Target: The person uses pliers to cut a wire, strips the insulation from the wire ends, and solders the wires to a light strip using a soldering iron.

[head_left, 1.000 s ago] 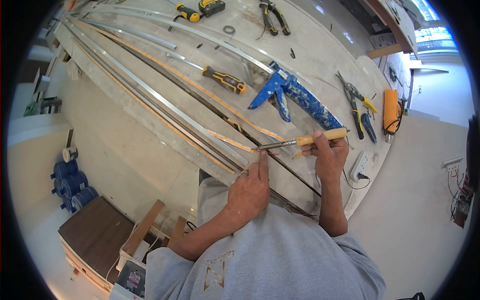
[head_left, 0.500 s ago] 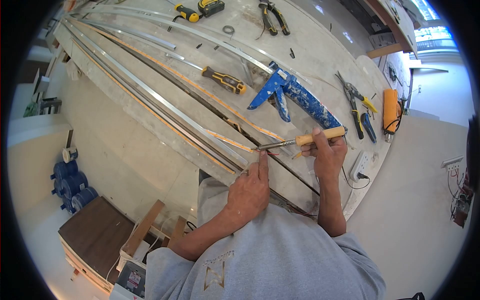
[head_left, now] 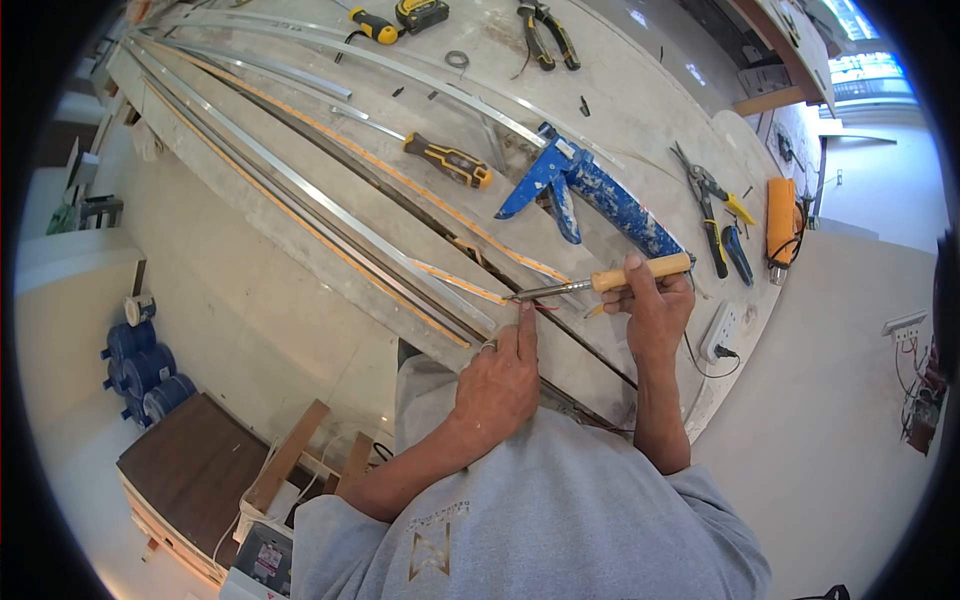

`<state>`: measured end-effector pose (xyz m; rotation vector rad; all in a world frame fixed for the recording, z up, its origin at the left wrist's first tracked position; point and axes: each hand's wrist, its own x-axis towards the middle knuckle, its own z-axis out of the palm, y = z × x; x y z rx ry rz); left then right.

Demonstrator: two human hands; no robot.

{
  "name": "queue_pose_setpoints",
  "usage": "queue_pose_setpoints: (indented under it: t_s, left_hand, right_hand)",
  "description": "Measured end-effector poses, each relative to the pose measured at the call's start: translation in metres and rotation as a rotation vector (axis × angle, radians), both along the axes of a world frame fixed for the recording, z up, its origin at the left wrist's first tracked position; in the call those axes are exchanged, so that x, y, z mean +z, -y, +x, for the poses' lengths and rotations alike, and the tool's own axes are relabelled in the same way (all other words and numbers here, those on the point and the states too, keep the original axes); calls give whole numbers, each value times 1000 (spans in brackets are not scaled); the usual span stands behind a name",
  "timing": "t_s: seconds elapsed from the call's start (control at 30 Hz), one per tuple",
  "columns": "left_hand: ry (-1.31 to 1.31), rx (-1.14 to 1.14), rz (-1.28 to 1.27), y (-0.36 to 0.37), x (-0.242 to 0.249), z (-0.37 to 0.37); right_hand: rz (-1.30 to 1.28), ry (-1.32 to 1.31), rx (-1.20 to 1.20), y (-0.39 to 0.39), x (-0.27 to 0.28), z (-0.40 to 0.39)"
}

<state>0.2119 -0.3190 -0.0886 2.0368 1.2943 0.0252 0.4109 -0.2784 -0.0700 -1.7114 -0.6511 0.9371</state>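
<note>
My right hand (head_left: 660, 308) grips the wooden handle of a soldering iron (head_left: 610, 279). The iron's metal tip meets the end of an orange-and-white LED strip (head_left: 460, 283). Just below that tip, my left hand (head_left: 498, 382) has its index finger stretched forward, pinning a thin red wire (head_left: 545, 308) at the strip's end; its other fingers are curled and partly hidden. An aluminium channel (head_left: 330, 208) runs beside the strip towards the far left. Beyond my hands lies a blue caulking gun (head_left: 610, 200), spattered with white.
On the table (head_left: 330, 320) also lie a screwdriver (head_left: 450, 162), pliers (head_left: 548, 35), tin snips (head_left: 708, 205), a tape measure (head_left: 421, 14) and an orange tool (head_left: 783, 230). A white power strip (head_left: 720, 332) sits at the right edge. Blue water bottles (head_left: 150, 370) stand on the floor.
Almost nothing differs. Both hands, the soldering iron and the strip hold their places, with only a very slight shift of the arms and shirt.
</note>
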Motion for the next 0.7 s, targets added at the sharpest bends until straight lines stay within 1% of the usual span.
queue_pose_setpoints:
  t_s: [0.3,0.4,0.47,0.7]
  left_hand:
    - [-9,2,11,-1,1,0]
    - [-10,0,4,0,-1,0]
    - [-2,2,6,0,-1,0]
    - [16,5,32,0,-1,0]
  right_hand:
    - [-3,3,-5,-2,1,-2]
    - [1,-12,-6,-2,-1,0]
    - [18,-76,-13,0,-3,3]
    - [35,-75,-15,1,4,2]
